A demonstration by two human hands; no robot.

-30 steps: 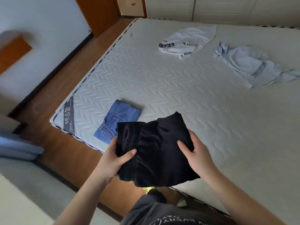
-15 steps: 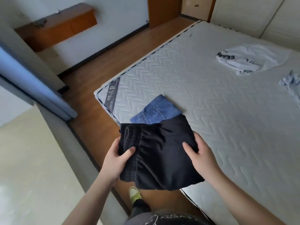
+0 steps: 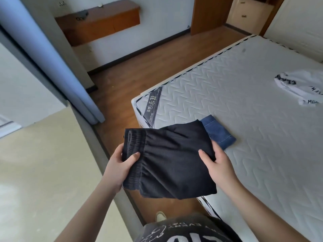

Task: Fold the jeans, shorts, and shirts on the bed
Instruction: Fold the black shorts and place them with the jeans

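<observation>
At the far left a blue curtain (image 3: 57, 67) hangs beside the wall, and a wooden wall shelf (image 3: 99, 21) sits above the floorboards; neither plays any part in the folding.

The left hand (image 3: 120, 168) grips the elastic waistband end of the folded black shorts (image 3: 169, 161), thumb on top and fingers curled underneath, probably because the thick gathered band is the firmest place to hold without the layers sliding apart. The shorts are lifted clear of the mattress, hanging over the edge of the bed (image 3: 253, 119) and the strip of floor beside it, kept roughly flat between both hands so the fold holds its shape.

The right hand (image 3: 218, 165) holds the opposite side, thumb laid across the top and fingers out of sight below the cloth, supporting the leg end so it does not droop open.

Just behind the shorts lie the folded blue jeans (image 3: 218, 135) near the corner of the mattress, partly covered from this view; the shorts look bound for a spot on or beside them, to gather finished items together.

Far right, a white printed shirt (image 3: 300, 86) lies crumpled on the mattress, not yet folded.
</observation>
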